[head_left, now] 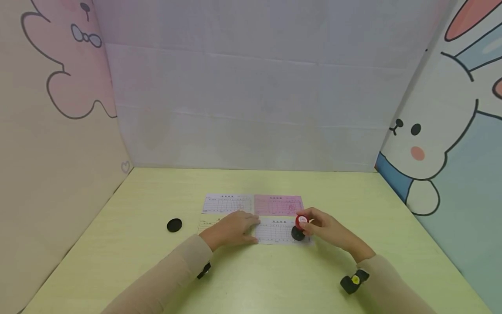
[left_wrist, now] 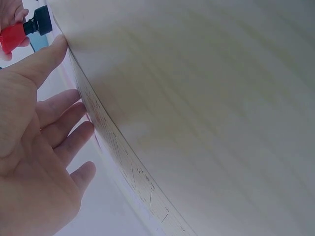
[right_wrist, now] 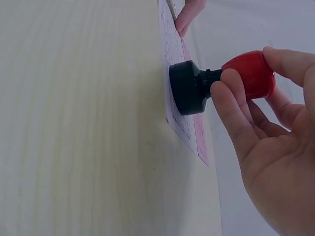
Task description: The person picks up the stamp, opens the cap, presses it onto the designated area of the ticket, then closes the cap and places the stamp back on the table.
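My right hand (head_left: 323, 225) grips the red handle of a stamp (right_wrist: 248, 71) whose round black base sits against the white printed form (head_left: 274, 233) at the front right. In the right wrist view the fingers and thumb wrap around that handle. The left hand (head_left: 235, 229) lies with fingers extended, its tips touching the left part of the same form. Partly under this hand is a yellowish form (head_left: 205, 222). Behind them lie a pink form (head_left: 277, 205) and another white form (head_left: 227, 203), both with faint reddish marks on their right parts.
A round black cap (head_left: 174, 225) lies on the light wooden table (head_left: 149, 270), left of the forms. A pale wall (head_left: 251, 109) stands behind, with cartoon-printed side walls on the left and right. A black wrist device (head_left: 351, 283) sits near the right sleeve.
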A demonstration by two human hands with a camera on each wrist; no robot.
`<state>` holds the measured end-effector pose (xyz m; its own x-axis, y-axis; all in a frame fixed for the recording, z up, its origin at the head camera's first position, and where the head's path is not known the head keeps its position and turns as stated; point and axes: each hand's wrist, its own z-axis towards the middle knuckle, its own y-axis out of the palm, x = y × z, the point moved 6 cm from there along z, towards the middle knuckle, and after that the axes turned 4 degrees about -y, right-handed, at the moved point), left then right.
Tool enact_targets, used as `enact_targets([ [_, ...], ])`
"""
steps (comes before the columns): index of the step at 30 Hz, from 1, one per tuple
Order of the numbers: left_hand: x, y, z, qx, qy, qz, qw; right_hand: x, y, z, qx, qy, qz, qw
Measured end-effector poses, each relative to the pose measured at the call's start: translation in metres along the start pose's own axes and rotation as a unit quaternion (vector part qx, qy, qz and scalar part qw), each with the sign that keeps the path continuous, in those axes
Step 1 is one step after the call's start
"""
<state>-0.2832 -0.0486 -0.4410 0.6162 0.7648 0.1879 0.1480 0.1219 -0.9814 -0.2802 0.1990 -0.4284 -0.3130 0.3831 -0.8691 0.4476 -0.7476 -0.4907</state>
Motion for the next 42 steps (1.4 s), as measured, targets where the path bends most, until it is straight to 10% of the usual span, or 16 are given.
enact_targets([
  [42, -0.0014, 0.0030, 0.0015, -0.005, -0.005, 0.008, 0.9999, -0.0080, 0.0024, 0.0005, -0.048, -0.036, -0.066, 0.9961],
])
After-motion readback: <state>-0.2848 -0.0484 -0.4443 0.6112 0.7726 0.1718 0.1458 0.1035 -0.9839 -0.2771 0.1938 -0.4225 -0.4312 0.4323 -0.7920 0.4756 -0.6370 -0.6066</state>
